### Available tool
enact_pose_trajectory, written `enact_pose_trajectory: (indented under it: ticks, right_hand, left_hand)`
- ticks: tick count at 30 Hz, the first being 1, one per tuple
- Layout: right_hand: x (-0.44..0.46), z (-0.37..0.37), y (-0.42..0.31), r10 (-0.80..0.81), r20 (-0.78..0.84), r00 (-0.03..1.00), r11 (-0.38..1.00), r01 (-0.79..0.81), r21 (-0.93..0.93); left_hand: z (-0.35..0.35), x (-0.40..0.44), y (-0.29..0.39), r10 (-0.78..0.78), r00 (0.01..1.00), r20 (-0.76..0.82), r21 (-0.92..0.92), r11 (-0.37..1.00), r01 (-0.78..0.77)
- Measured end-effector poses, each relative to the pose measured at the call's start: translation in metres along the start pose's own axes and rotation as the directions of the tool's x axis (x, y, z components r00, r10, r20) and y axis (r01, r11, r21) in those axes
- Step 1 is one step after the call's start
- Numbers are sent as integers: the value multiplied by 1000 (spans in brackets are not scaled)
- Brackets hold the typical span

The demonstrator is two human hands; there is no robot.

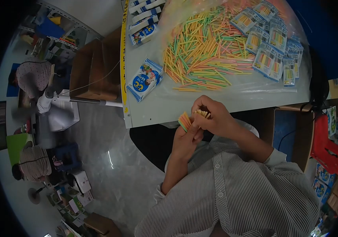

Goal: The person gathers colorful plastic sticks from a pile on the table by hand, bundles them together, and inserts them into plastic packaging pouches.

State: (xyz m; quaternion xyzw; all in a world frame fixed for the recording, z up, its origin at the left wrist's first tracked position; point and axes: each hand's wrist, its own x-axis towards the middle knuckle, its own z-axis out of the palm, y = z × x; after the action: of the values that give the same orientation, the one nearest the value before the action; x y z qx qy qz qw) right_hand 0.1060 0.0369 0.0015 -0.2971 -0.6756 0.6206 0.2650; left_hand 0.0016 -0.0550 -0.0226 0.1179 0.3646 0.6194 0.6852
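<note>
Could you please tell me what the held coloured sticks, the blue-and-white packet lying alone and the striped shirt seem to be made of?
Coloured sticks: plastic or something edible; their matte pastel look leaves it open. Blue-and-white packet: probably printed plastic film, slightly glossy, judging by its flat striped ends. Striped shirt: apparently woven cloth, matte, hanging in folds.

Sticks, 1 o'clock: matt. Sachets, 2 o'clock: glossy printed plastic film. Floor, 8 o'clock: smooth, polished (reflecting a light streak). Shirt, 5 o'clock: matt cloth. Red chair, 3 o'clock: smooth plastic.
</note>
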Motion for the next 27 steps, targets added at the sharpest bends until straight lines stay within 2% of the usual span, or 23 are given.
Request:
enact_pose_trajectory:
  ticks: [1,2,8,10,11,13,17,19,20,22,27]
  right_hand:
    - [0,0,-1,53,4,999,993,-53,101]
    - [0,1,-2,53,6,999,993,-53,101]
    - [4,3,2,-123,70,990,989,128,-69]
    - [3,5,1,-54,21,998,998,55,-40]
    - [3,5,0,-53,28,998,998,54,-42]
    - [2,3,-5,57,28,998,998,-57,-6]
    - [0,3,-6,88,75,993,993,-93,75]
    - [1,5,-8,-8,46,999,1000,7,28]
    - [1,5,-7,-5,51,999,1000,4,25]
    - [2,5,-4,-126,54,990,982,133,-133]
    - [1,9,-3,-62,8,998,996,63,-57]
  left_hand:
    - [1,-1,2,-25,1000,12,3,1000,25]
    - [0,-2,2,-24,1000,11,3,1000,24]
    - [-5,-1,-1,0,995,96,1,1000,-1]
    - [-2,-2,1,-25,999,42,-17,1000,26]
    - [-2,-2,2,-21,999,39,-22,1000,22]
    - [-3,-3,4,-10,998,59,-27,1000,11]
    - [-3,-3,6,-75,995,67,-33,996,78]
    - [-5,-3,3,-34,994,101,-43,998,38]
    - [-7,-3,0,-31,995,99,-48,998,36]
    - [-10,-2,-4,-12,992,124,-18,1000,14]
    - [-7,-1,-1,-10,996,92,-18,1000,12]
